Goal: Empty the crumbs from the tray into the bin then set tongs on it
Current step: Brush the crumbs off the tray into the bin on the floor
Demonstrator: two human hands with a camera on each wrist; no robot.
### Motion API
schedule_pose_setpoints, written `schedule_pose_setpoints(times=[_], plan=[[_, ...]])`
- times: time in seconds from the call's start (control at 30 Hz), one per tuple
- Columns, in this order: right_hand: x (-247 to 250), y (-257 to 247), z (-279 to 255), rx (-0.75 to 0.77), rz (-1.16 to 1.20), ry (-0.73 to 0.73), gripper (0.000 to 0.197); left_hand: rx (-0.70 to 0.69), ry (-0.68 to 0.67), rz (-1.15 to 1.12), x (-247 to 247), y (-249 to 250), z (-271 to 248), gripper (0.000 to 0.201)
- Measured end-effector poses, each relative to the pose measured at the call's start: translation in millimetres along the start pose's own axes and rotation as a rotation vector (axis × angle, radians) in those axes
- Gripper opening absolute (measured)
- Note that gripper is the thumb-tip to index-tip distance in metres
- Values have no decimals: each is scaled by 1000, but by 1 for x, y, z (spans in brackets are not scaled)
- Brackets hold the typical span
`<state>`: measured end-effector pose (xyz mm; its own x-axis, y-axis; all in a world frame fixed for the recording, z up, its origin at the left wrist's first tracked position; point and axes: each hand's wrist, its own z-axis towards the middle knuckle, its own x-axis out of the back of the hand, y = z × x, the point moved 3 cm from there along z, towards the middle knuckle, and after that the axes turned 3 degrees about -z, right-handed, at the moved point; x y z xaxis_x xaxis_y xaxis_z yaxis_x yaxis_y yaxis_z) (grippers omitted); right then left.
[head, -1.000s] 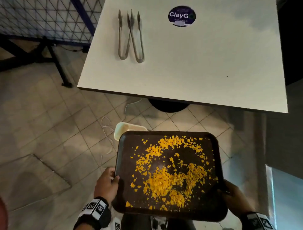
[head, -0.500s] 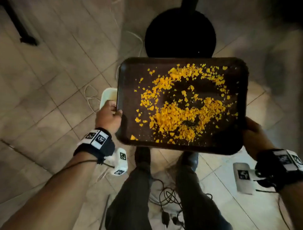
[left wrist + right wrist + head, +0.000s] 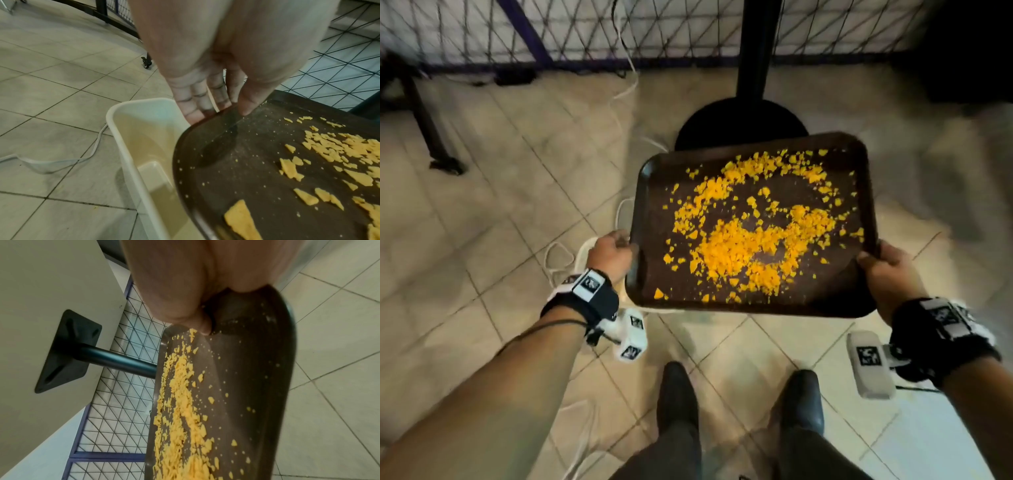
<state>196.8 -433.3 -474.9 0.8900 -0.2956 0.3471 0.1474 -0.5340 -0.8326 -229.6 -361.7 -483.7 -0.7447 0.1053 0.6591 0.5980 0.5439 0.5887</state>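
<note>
A dark brown tray [image 3: 650, 212] strewn with yellow crumbs [image 3: 739, 253] is held low over the floor. My left hand [image 3: 613, 251] grips its left rim, thumb on top and fingers beneath [image 3: 193, 107]. My right hand [image 3: 887, 270] grips the right rim, its thumb [image 3: 197, 321] pressing the tray's inside edge [image 3: 236, 318]. A cream plastic bin [image 3: 144, 129] stands open on the floor just below the tray's left edge [image 3: 185, 162]; in the head view only a sliver of the bin [image 3: 585, 245] shows beside my left hand. The tongs are out of sight.
The table's black pedestal base [image 3: 739, 126] and post [image 3: 756, 48] stand right behind the tray; its underside [image 3: 41, 288] looms above. White cables [image 3: 554, 253] loop on the tiled floor by the bin. A wire mesh fence [image 3: 585, 31] runs along the back. My shoes [image 3: 678, 394] are below.
The tray has come down from table height toward the floor and shifted right in view, now tilting slightly with its left side lower. The table top and tongs have left the view.
</note>
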Motion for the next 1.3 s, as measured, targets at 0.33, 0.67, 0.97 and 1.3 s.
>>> schedule_pose_setpoints(times=[0.33, 0.67, 0.97, 1.3], plan=[[-6, 0, -17, 132, -125, 154, 30, -723, 65, 267, -37, 133, -39, 45], [-13, 3, -6, 325, -100, 139, 34, -1001, -113, 619, -162, 233, -43, 68], [-19, 9, 0, 321, -21, 83, 26, -780, -25, 609, -128, 149, 9, 75], [-11, 21, 2, 333, -71, 125, 37, -570, 21, 479, -75, 126, 34, 73]])
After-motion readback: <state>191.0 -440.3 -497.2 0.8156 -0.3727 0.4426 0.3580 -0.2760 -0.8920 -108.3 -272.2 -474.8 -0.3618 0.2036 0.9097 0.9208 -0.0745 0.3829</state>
